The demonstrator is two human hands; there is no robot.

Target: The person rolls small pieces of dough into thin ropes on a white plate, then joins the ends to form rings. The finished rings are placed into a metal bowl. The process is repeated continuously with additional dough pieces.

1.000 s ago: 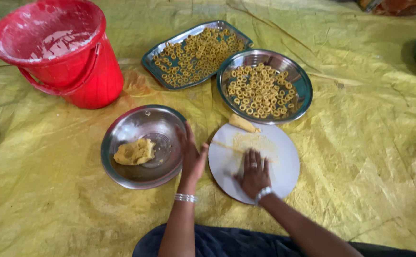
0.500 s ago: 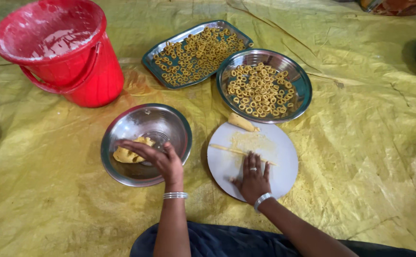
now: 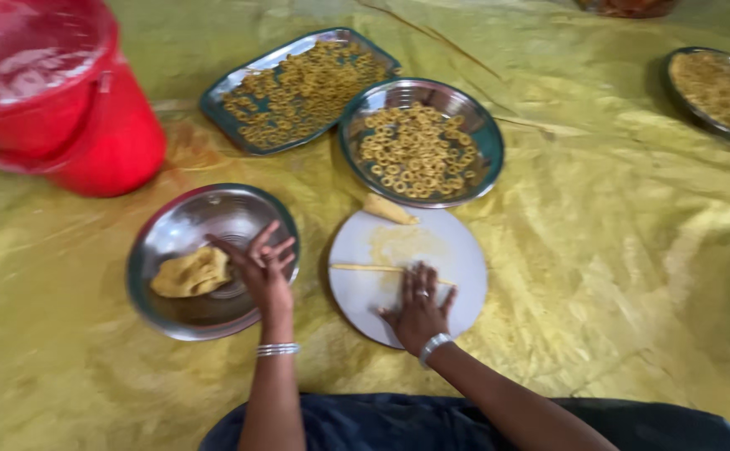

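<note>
My left hand [image 3: 262, 266] hovers over the right side of a steel bowl [image 3: 179, 219], fingers spread, just right of the yellow dough lump [image 3: 190, 273] lying inside. My right hand [image 3: 419, 305] lies flat, fingers apart, on a thin rolled dough rope [image 3: 365, 268] on the white round board [image 3: 465, 250]. A small piece of dough [image 3: 387, 209] sits at the board's far edge.
A round steel plate [image 3: 488, 138] and a rectangular tray [image 3: 239, 79], both filled with dough rings, lie beyond the board. A red bucket [image 3: 97, 142] covered with plastic stands far left. Another filled plate [image 3: 716, 88] is far right. Yellow sheeting [image 3: 615, 250] covers the floor.
My left hand went from the board's left edge into the steel bowl beside the dough. My right hand stayed on the board, rolling the rope.
</note>
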